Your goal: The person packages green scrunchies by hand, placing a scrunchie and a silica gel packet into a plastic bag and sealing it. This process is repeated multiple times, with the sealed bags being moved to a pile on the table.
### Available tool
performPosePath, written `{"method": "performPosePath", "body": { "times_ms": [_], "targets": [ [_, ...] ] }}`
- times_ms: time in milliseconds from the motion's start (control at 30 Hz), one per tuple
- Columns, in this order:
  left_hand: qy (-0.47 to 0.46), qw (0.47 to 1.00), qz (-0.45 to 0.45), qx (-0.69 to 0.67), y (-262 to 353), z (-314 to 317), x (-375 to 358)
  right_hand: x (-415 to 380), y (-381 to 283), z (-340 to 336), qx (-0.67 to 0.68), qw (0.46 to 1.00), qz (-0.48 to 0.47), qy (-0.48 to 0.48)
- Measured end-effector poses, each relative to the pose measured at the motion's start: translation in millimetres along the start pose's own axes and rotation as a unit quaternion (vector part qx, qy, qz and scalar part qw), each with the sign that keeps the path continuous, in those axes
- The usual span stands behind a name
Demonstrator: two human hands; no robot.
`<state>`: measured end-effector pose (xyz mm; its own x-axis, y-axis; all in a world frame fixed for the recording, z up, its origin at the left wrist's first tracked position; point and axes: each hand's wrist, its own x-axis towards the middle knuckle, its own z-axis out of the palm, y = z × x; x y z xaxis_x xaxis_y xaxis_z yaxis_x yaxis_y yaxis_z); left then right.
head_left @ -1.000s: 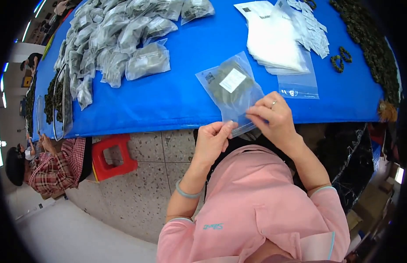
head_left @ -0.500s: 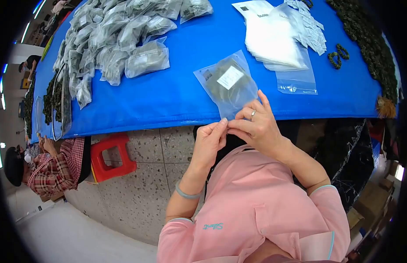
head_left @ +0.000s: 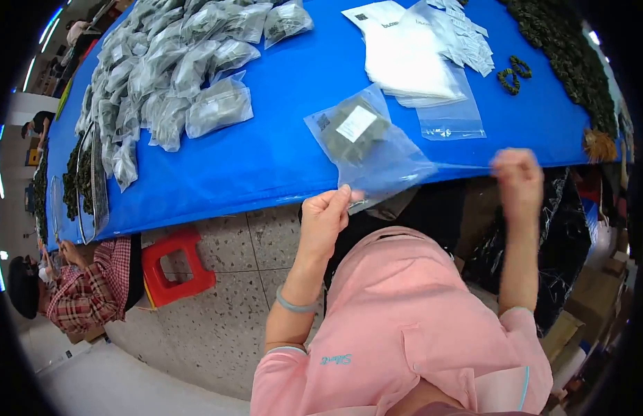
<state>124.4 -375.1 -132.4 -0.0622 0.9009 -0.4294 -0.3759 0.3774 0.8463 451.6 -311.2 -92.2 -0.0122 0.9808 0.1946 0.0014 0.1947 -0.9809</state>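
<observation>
A frosted plastic bag (head_left: 397, 163) lies over the blue table's front edge, its lower end hanging past it. Inside shows something dark green, with a white label (head_left: 356, 124) over it. My left hand (head_left: 323, 216) is closed, thumb against fingers, on the bag's near edge. Out to the right, my right hand (head_left: 519, 182) is curled shut and blurred by motion. From it a thin clear strip (head_left: 463, 166) stretches taut to the bag's right corner.
Many filled bags (head_left: 169, 76) are heaped on the table's left. Flat bags (head_left: 411, 59), paper labels (head_left: 474, 41), two green scrunchies (head_left: 510, 80) and a dark green pile (head_left: 564, 62) lie to the right. A co-worker (head_left: 85, 281) sits left, by a red stool (head_left: 176, 263).
My right hand has moved from beside my left hand far to the right, drawing the clear strip out from the bag. My left hand still pinches the bag's edge.
</observation>
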Motion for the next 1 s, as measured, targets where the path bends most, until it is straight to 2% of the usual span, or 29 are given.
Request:
{"method": "performPosePath", "body": {
  "times_ms": [33,100,167,233,267,300,333,367,400,433,500,533,567,633,667,700,733,867,1000],
  "targets": [
    [-0.005,1.0,0.002,0.001,0,0,1,-2,-2,-16,-0.004,1.0,-0.002,0.005],
    [-0.008,1.0,0.008,0.026,7,-9,-1,-6,-8,-42,-0.164,0.986,-0.028,0.03],
    [0.003,0.997,0.021,0.073,15,-22,-5,-7,-18,-63,-0.32,0.945,-0.055,0.049],
    [0.009,0.995,0.025,0.098,16,-24,0,-11,-26,-78,-0.463,0.88,-0.074,0.068],
    [0.051,0.957,0.176,0.224,14,-24,9,-14,-28,-83,-0.529,0.841,-0.081,0.077],
    [0.088,0.879,0.319,0.343,11,-25,19,-16,-33,-78,-0.591,0.797,-0.085,0.086],
    [0.121,0.763,0.45,0.447,10,-26,27,-15,-39,-69,-0.649,0.75,-0.089,0.095],
    [0.15,0.615,0.563,0.531,10,-27,31,-6,-20,-40,-0.607,0.773,-0.182,0.013],
    [0.151,0.614,0.562,0.533,11,-26,30,6,-8,-3,-0.569,0.764,-0.294,-0.078],
    [0.113,0.619,0.567,0.531,13,-24,27,10,0,33,-0.533,0.743,-0.374,-0.153],
    [0.037,0.628,0.574,0.523,16,-18,23,17,12,73,-0.468,0.727,-0.425,-0.269],
    [-0.001,0.632,0.576,0.518,16,-16,22,25,20,85,-0.404,0.749,-0.442,-0.282],
    [0.002,0.631,0.576,0.519,14,-15,21,26,26,90,-0.402,0.749,-0.444,-0.283],
    [0.032,0.743,0.512,0.43,5,-16,23,24,36,98,-0.248,0.904,-0.24,-0.251],
    [0.047,0.793,0.474,0.381,0,-16,24,22,40,101,-0.163,0.952,-0.126,-0.227],
    [0.061,0.837,0.432,0.329,-4,-15,24,20,42,104,-0.074,0.978,-0.008,-0.197],
    [0.063,0.839,0.429,0.329,-5,-12,23,18,42,107,-0.074,0.977,-0.006,-0.199],
    [0.14,0.923,0.27,0.237,0,5,19,11,42,118,-0.081,0.99,0.063,-0.096],
    [0.17,0.923,0.249,0.24,1,15,23,5,39,127,-0.115,0.991,0.054,-0.04]
  ]
}}
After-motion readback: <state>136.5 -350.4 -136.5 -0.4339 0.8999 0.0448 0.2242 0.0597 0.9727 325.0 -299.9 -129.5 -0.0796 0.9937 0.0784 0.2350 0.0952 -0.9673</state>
